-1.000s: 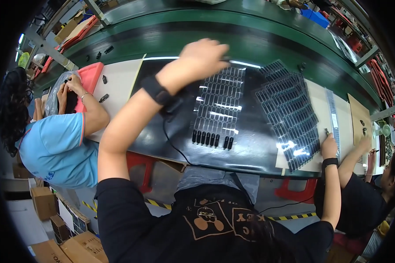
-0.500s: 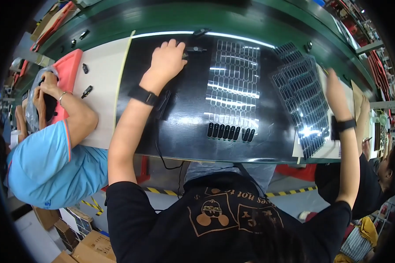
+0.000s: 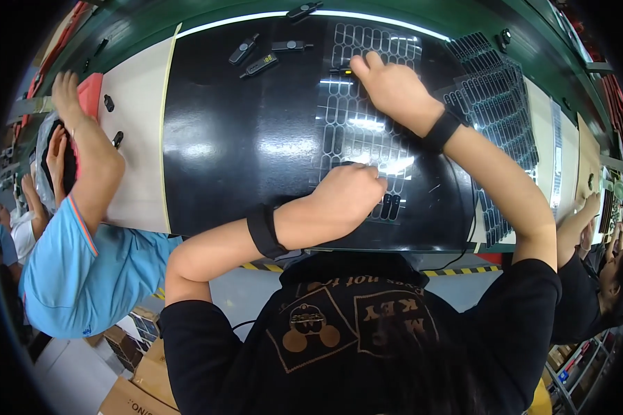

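My right hand (image 3: 400,93) pinches a small black device (image 3: 345,71) with a lit yellow display, above the upper part of a clear sheet of oval cells (image 3: 333,135). Closer to me, my left hand (image 3: 342,204) is closed over the sheet's lower end, its fingers curled. A bit of something dark shows at its far side, but its kind is hidden. Beside the left fingertips, black oval pieces (image 3: 391,206) lie on the sheet. Several similar devices rest on the black mat at the far left, one (image 3: 259,66) with a lit display.
More clear cell sheets (image 3: 495,114) lie stacked and fanned at the right. A dark cable (image 3: 474,200) runs down the mat's right side. At the left, a co-worker in a blue shirt (image 3: 93,270) works by a red tray (image 3: 90,97); another person sits at the right.
My left hand came from the devices at the far left to the sheet's near end. The right hand moved left from the stacked sheets and now holds a device. The view has shifted.
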The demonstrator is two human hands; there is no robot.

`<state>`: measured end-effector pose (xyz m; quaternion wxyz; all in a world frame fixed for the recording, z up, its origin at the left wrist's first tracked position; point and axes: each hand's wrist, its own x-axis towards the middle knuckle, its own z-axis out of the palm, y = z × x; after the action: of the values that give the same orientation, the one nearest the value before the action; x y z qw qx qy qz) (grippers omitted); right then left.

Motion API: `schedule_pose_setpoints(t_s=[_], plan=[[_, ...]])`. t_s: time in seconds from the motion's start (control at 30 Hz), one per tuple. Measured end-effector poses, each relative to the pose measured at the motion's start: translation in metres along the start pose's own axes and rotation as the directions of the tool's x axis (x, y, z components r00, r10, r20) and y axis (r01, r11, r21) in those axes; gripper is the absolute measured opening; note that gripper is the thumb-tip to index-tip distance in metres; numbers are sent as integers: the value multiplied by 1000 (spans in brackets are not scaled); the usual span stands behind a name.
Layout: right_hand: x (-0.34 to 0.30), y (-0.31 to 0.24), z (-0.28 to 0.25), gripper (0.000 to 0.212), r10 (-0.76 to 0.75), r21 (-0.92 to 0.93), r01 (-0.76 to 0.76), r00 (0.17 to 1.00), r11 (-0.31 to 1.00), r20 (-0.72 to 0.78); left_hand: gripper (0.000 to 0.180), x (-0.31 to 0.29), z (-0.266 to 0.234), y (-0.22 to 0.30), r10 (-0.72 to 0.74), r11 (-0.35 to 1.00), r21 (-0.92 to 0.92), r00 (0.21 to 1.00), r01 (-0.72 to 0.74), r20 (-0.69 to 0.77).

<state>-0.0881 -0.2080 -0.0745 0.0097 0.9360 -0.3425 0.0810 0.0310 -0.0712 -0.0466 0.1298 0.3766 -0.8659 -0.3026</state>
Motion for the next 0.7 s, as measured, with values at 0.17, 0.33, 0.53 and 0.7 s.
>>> schedule_pose_setpoints(t_s=[0.17, 0.33, 0.53, 0.7], plan=[[0, -2, -3, 22, -4, -43, 2, 999, 999, -36, 13, -7, 2, 12, -27, 999, 46, 999, 29, -35], [0, 2, 3, 24, -26, -39, 24, 998, 999, -56, 14, -25, -5, 41, 175, 960, 246, 970, -130, -170], [-4, 7, -3, 24, -53, -82, 50, 998, 995, -37, 14, -36, -22, 40, 207, 971, 181, 927, -155, -314], [-8, 6, -4, 27, -79, -104, 70, 994, 992, -81, 14, -43, -50, 39, 137, 989, 113, 902, -99, -410]])
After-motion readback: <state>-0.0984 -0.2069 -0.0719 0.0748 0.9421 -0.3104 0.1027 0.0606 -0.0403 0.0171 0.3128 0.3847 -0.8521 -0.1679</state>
